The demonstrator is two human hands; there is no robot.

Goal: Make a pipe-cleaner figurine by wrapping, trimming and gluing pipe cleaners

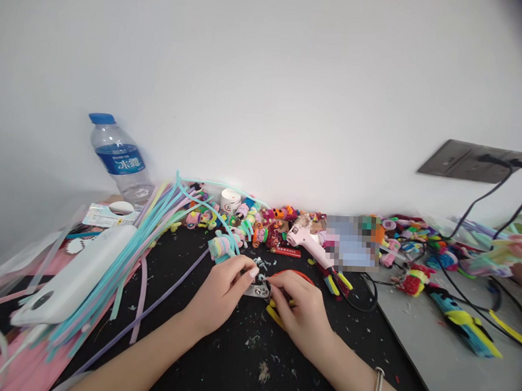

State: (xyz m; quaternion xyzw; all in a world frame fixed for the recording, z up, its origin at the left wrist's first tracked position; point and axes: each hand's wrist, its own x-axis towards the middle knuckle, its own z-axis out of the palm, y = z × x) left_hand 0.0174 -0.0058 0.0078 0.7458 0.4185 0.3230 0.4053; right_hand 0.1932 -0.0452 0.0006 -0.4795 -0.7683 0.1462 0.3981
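Note:
My left hand [223, 290] is closed, its fingertips pinched on a small metal clip [256, 290] on the black mat [221, 354]. My right hand [297, 308] meets it from the right, fingers curled around a piece of yellow pipe cleaner [275, 316] with an orange-red loop [290, 274] showing behind the knuckles. The two hands touch at the clip. A silver bracelet [378, 385] sits on my right wrist.
A pink glue gun [310, 243] lies just behind the hands. Several fuzzy coloured figures [251, 218] line the wall. A bundle of pastel pipe cleaners [152, 231], a white power bank [76, 277] and a water bottle [119, 159] lie left. Cables [475, 294] and a wall socket [468, 160] are right.

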